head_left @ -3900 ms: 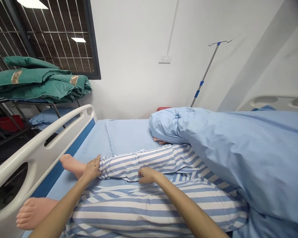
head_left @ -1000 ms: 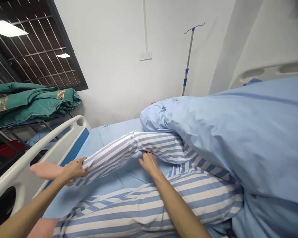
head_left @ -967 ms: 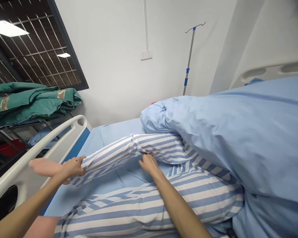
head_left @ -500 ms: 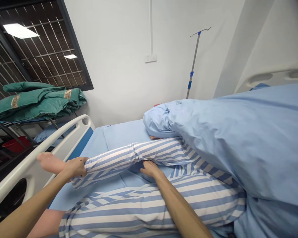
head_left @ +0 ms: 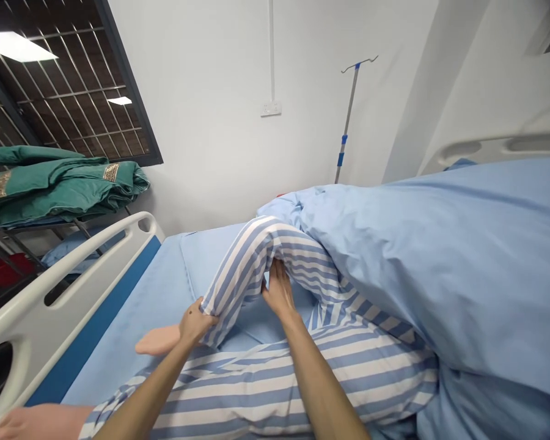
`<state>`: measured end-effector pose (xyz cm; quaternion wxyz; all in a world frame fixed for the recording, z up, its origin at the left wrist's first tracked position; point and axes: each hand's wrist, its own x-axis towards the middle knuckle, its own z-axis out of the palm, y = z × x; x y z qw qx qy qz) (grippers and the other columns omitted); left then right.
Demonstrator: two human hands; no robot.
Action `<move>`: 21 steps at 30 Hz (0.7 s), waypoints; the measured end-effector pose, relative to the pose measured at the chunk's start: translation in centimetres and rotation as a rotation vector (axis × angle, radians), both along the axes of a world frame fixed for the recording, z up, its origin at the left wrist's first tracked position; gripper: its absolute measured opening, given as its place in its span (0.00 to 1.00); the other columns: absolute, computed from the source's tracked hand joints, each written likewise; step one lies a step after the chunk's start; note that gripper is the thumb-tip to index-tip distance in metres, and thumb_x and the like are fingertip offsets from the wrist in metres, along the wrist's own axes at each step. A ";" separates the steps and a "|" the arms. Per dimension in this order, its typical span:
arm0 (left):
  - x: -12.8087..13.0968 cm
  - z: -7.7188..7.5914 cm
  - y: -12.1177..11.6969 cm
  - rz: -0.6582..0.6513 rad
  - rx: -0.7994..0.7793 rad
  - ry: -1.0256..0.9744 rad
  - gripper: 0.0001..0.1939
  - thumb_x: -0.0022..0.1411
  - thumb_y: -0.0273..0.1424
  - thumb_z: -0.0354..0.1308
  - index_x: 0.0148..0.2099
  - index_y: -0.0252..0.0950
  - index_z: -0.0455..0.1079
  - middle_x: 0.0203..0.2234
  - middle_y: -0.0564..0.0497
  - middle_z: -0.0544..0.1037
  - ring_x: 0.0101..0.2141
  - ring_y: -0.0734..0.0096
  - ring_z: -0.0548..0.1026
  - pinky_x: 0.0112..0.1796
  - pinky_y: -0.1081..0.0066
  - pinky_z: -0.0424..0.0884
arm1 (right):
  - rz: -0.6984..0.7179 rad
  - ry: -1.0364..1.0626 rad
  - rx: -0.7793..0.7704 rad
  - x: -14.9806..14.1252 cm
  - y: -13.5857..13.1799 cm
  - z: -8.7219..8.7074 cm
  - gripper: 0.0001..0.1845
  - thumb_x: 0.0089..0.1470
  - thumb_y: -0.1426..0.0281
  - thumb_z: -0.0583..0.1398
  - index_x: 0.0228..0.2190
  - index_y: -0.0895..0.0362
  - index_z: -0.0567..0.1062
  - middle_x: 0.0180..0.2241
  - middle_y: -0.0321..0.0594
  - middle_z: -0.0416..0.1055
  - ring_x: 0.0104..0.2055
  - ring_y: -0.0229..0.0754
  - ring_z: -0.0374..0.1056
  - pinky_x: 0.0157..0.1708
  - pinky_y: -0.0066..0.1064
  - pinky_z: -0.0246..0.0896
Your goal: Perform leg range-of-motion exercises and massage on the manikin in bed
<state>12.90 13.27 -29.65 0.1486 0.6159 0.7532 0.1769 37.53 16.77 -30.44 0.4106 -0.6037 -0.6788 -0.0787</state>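
Note:
A manikin in blue-and-white striped pyjamas lies on a hospital bed. Its far leg (head_left: pixel 256 256) is bent, the knee raised. My left hand (head_left: pixel 193 322) is wrapped round the ankle of that leg, just above the bare foot (head_left: pixel 158 341). My right hand (head_left: pixel 278 290) sits under the raised knee, fingers pressed up against the back of it. The near leg (head_left: pixel 266 391) lies flat, its bare foot (head_left: pixel 36 423) at the lower left. A light blue quilt (head_left: pixel 440 256) covers the upper body.
A white and blue footboard rail (head_left: pixel 68 287) runs along the left. A light blue sheet (head_left: pixel 160 287) covers the mattress. Folded green blankets (head_left: pixel 59 183) lie on a rack at the left. An IV pole (head_left: pixel 346 128) stands by the wall. A bed rail (head_left: pixel 495 150) shows at the right.
The far leg, flat on the bed at first, has been lifted and bent. My left hand has pushed the ankle toward the body, and my right hand has raised the knee.

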 end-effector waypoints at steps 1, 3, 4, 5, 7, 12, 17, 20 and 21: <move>0.8 -0.2 0.2 0.025 -0.001 -0.004 0.19 0.43 0.35 0.58 0.42 0.44 0.68 0.31 0.53 0.76 0.34 0.64 0.73 0.28 0.73 0.61 | 0.003 0.014 0.015 0.2 0.0 0.1 0.35 0.48 0.72 0.52 0.57 0.67 0.52 0.56 0.56 0.55 0.59 0.54 0.49 0.54 0.44 0.51; 1.6 -0.6 0.3 0.057 -0.008 -0.004 0.19 0.43 0.35 0.58 0.42 0.44 0.68 0.31 0.52 0.77 0.34 0.63 0.73 0.28 0.73 0.61 | 0.028 0.031 0.019 0.3 -0.1 0.1 0.35 0.48 0.72 0.52 0.57 0.66 0.51 0.55 0.56 0.55 0.58 0.54 0.51 0.53 0.44 0.53; 1.7 -0.8 0.4 0.053 -0.007 -0.009 0.19 0.43 0.35 0.58 0.42 0.44 0.67 0.31 0.52 0.77 0.34 0.63 0.73 0.28 0.73 0.62 | 0.045 0.036 0.014 0.3 -0.1 0.1 0.35 0.48 0.72 0.52 0.58 0.66 0.51 0.55 0.56 0.56 0.57 0.54 0.52 0.53 0.44 0.54; 1.6 -1.0 0.4 0.043 -0.007 -0.014 0.20 0.43 0.35 0.58 0.43 0.44 0.67 0.32 0.52 0.77 0.35 0.63 0.73 0.29 0.73 0.62 | 0.057 0.041 0.006 0.2 -0.2 0.1 0.35 0.48 0.71 0.52 0.58 0.66 0.51 0.54 0.56 0.57 0.57 0.54 0.52 0.52 0.45 0.54; 1.2 -1.2 0.4 0.013 -0.010 -0.015 0.21 0.44 0.34 0.58 0.45 0.43 0.67 0.34 0.52 0.77 0.37 0.63 0.73 0.30 0.73 0.63 | 0.068 0.050 -0.017 0.1 -0.3 0.1 0.35 0.48 0.72 0.52 0.58 0.65 0.50 0.54 0.55 0.56 0.57 0.55 0.52 0.53 0.46 0.52; -1.5 -0.1 0.5 -0.070 -0.054 0.074 0.22 0.44 0.33 0.57 0.45 0.43 0.66 0.36 0.51 0.77 0.38 0.63 0.73 0.32 0.73 0.64 | 0.080 0.058 -0.102 0.0 -0.6 0.0 0.35 0.49 0.72 0.51 0.58 0.63 0.50 0.55 0.55 0.56 0.57 0.54 0.52 0.54 0.46 0.49; -7.9 4.1 0.4 -0.086 -0.098 0.335 0.24 0.43 0.35 0.56 0.47 0.45 0.65 0.38 0.51 0.76 0.39 0.60 0.73 0.31 0.71 0.64 | 0.124 0.028 -0.218 -0.8 -1.3 -0.3 0.33 0.50 0.72 0.51 0.58 0.62 0.53 0.53 0.53 0.61 0.54 0.51 0.57 0.51 0.41 0.53; -11.5 7.8 0.1 -0.102 -0.132 0.517 0.28 0.41 0.36 0.56 0.49 0.45 0.64 0.39 0.47 0.76 0.39 0.55 0.73 0.31 0.68 0.64 | 0.173 -0.019 -0.358 -1.3 -1.9 -0.5 0.31 0.51 0.70 0.51 0.57 0.63 0.56 0.49 0.54 0.65 0.51 0.50 0.61 0.49 0.37 0.54; -12.4 9.1 0.0 -0.120 -0.139 0.573 0.27 0.41 0.35 0.56 0.48 0.45 0.65 0.39 0.46 0.76 0.39 0.53 0.73 0.32 0.67 0.65 | 0.212 -0.042 -0.414 -1.3 -2.1 -0.6 0.31 0.51 0.69 0.52 0.56 0.62 0.57 0.48 0.53 0.66 0.50 0.50 0.62 0.48 0.36 0.54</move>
